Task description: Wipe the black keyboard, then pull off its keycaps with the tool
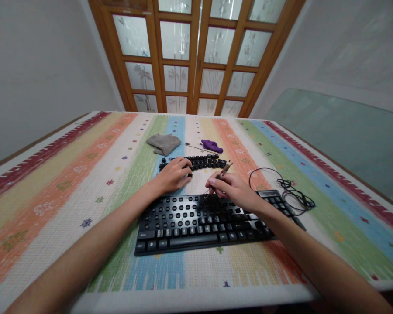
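Observation:
A black keyboard [193, 241] lies on the striped tablecloth, with many keycaps off its upper and left rows and bare key stems showing. My right hand [227, 186] is closed round a wire keycap puller [225, 170], its brownish handle sticking up past the fingers. Thin wires reach down from that hand to the upper middle of the keyboard. Just behind the keyboard's left half is my left hand [173, 175], its thumb and fingers pinched on a small black keycap [190, 175]. Rows of loose keycaps [205, 162] lie beyond it, partly hidden by the fingers.
Behind the keycaps lie a folded grey cloth [163, 143], a purple cloth [211, 145] and a thin rod-like brush [201, 148]. A coiled black cable [296, 194] rests right of the keyboard. Wooden glass-paned doors [196, 65] stand beyond the table.

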Tool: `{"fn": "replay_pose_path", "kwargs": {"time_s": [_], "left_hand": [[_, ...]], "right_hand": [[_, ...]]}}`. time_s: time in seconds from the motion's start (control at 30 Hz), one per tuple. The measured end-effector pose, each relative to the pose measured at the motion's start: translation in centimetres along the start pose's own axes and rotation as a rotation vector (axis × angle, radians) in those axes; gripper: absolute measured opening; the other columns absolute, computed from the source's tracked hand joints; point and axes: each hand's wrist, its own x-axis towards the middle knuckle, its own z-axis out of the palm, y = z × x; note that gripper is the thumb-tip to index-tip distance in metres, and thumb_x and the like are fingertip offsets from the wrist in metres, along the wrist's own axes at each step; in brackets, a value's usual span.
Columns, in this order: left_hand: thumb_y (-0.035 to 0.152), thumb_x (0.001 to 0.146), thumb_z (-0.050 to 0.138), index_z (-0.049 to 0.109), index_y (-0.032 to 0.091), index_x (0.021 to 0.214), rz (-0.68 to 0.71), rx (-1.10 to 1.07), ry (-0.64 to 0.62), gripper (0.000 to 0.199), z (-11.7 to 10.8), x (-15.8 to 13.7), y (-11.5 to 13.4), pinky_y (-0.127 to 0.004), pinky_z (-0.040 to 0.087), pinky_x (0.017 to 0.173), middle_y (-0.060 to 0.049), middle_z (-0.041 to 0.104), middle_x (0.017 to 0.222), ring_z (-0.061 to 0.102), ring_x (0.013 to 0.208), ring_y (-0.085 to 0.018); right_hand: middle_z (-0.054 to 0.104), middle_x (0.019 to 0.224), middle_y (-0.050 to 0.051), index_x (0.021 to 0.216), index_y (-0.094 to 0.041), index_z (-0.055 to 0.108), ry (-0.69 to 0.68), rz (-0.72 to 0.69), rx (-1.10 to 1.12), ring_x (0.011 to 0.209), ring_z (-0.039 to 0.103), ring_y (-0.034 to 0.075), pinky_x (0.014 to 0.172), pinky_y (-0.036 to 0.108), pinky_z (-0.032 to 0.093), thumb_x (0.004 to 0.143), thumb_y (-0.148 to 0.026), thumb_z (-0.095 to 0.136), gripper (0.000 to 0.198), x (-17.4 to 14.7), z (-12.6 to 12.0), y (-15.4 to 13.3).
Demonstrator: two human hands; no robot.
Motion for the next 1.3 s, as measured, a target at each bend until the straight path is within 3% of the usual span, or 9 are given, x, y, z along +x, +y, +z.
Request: {"fn": "replay_pose_path", "kwargs": {"time_s": [0.37, 0.5, 0.63, 0.77, 0.9, 1.13, 1.3], "left_hand": [[0.021, 0.089, 0.059, 0.067, 0.015, 0.091, -0.063, 0.059, 0.01, 0.01, 0.3, 0.0, -0.1, -0.046, 0.049, 0.092, -0.013, 0.061, 0.11, 0.053, 0.105, -0.028], [0.022, 0.088, 0.06, 0.067, 0.014, 0.091, -0.09, -0.028, 0.05, 0.011, -0.2, 0.2, 0.0, -0.047, 0.048, 0.094, -0.013, 0.062, 0.108, 0.054, 0.103, -0.027], [0.025, 0.085, 0.065, 0.066, 0.016, 0.1, -0.188, -0.38, 0.062, 0.018, -1.5, 0.7, 0.9, -0.044, 0.049, 0.092, -0.009, 0.065, 0.106, 0.059, 0.1, -0.024], [0.026, 0.076, 0.076, 0.054, 0.016, 0.126, -0.268, -0.997, -0.161, 0.056, -2.5, 1.2, 2.1, -0.037, 0.053, 0.082, -0.011, 0.069, 0.108, 0.066, 0.094, -0.021], [0.021, 0.071, 0.082, 0.054, 0.016, 0.127, -0.307, -1.304, -0.258, 0.062, -2.8, 1.5, 3.0, -0.038, 0.052, 0.085, -0.008, 0.071, 0.1, 0.067, 0.088, -0.017], [0.023, 0.068, 0.085, 0.063, 0.015, 0.113, -0.3, -1.249, -0.224, 0.051, -2.6, 1.9, 3.6, -0.036, 0.054, 0.083, -0.005, 0.07, 0.097, 0.066, 0.086, -0.017], [0.028, 0.072, 0.081, 0.065, 0.015, 0.111, -0.252, -0.877, -0.211, 0.045, -4.1, 1.7, 3.1, -0.033, 0.052, 0.079, -0.006, 0.069, 0.101, 0.063, 0.087, -0.017]], "right_hand": [[0.058, 0.067, 0.002, 0.087, -0.013, 0.065, 0.01, -0.003, -0.017, 0.06, 0.053, 0.013, 0.058, 0.027, 0.04, 0.092, -0.052, 0.054, 0.04, 0.1, 0.0, 0.1], [0.058, 0.069, 0.002, 0.086, -0.014, 0.064, 0.026, -0.028, -0.059, 0.061, 0.053, 0.013, 0.059, 0.028, 0.042, 0.094, -0.048, 0.053, 0.037, 0.0, -0.1, 0.1], [0.06, 0.076, 0.003, 0.086, -0.015, 0.062, 0.036, -0.108, -0.124, 0.061, 0.051, 0.012, 0.059, 0.027, 0.042, 0.096, -0.044, 0.053, 0.032, -0.2, -0.3, -0.2], [0.062, 0.081, 0.003, 0.093, -0.016, 0.064, 0.049, -0.205, -0.135, 0.064, 0.053, 0.012, 0.059, 0.026, 0.043, 0.097, -0.039, 0.053, 0.025, -0.3, -0.3, -0.5], [0.062, 0.076, 0.001, 0.094, -0.017, 0.065, 0.046, -0.214, -0.099, 0.061, 0.055, 0.012, 0.057, 0.026, 0.045, 0.097, -0.038, 0.053, 0.024, -0.5, -0.1, -0.3], [0.064, 0.072, 0.001, 0.091, -0.017, 0.063, 0.069, -0.182, 0.029, 0.058, 0.061, 0.012, 0.059, 0.028, 0.051, 0.096, -0.038, 0.055, 0.023, -0.3, 0.7, 0.2], [0.065, 0.073, 0.001, 0.095, -0.016, 0.065, 0.108, -0.164, 0.015, 0.062, 0.062, 0.014, 0.062, 0.03, 0.051, 0.095, -0.035, 0.055, 0.021, -0.4, 0.0, 0.2]]}}
